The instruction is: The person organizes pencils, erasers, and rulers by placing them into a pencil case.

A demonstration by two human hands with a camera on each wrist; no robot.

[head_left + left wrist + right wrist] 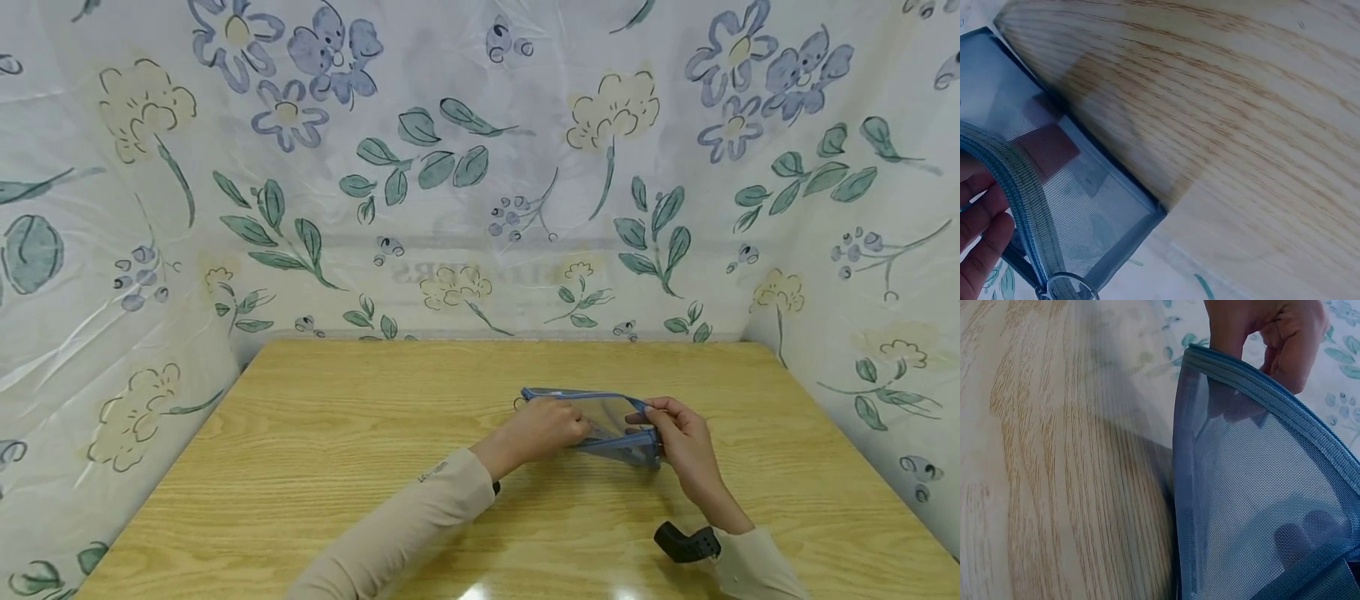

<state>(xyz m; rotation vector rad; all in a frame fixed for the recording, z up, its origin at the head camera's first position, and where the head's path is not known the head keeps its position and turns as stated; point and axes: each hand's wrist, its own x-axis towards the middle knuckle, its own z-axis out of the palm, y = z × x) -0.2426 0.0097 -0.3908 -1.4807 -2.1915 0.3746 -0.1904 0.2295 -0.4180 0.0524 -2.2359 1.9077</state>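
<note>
A blue mesh zipper pouch (pixel 630 454) is held above the wooden table, its zippered mouth spread apart. My right hand (pixel 686 446) grips the pouch's right end by the zipper edge; its fingertips show faintly through the mesh in the right wrist view. My left hand (pixel 543 429) is at the mouth near the other end, with part of its fingers behind the mesh (pixel 1272 462). In the left wrist view, a reddish-brown patch (pixel 1050 150) shows through the mesh, and a ring (pixel 1072 286) hangs at the zipper's end. I cannot tell whether the left fingers hold anything inside.
The wooden table (pixel 337 417) extends around the pouch on all sides. Flower-printed cloth (pixel 480 208) hangs behind it and along both sides. A black device (pixel 686 543) is strapped at my right wrist, just past the sleeve.
</note>
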